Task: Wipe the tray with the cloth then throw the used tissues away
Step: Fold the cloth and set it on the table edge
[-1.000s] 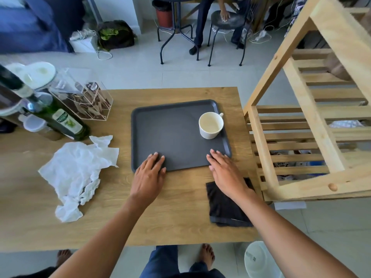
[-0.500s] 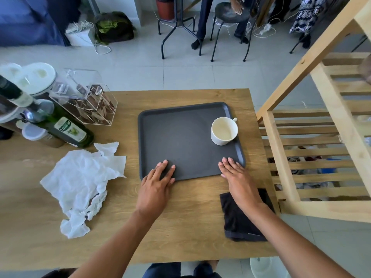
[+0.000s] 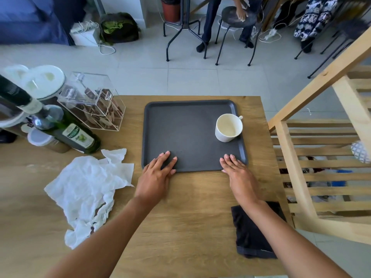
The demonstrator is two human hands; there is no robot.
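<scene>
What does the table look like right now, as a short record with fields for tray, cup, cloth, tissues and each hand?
tray: dark grey tray, flat on the wooden table
cup: white cup, upright on the tray's right side
cloth: black cloth, on the table, partly under the right forearm
tissues: crumpled white tissues, left of the tray
left hand: left hand flat, fingertips on the tray's near edge
right hand: right hand flat, same edge, holding nothing

Wooden table carries tray, tissues, cloth, bottle.
</scene>
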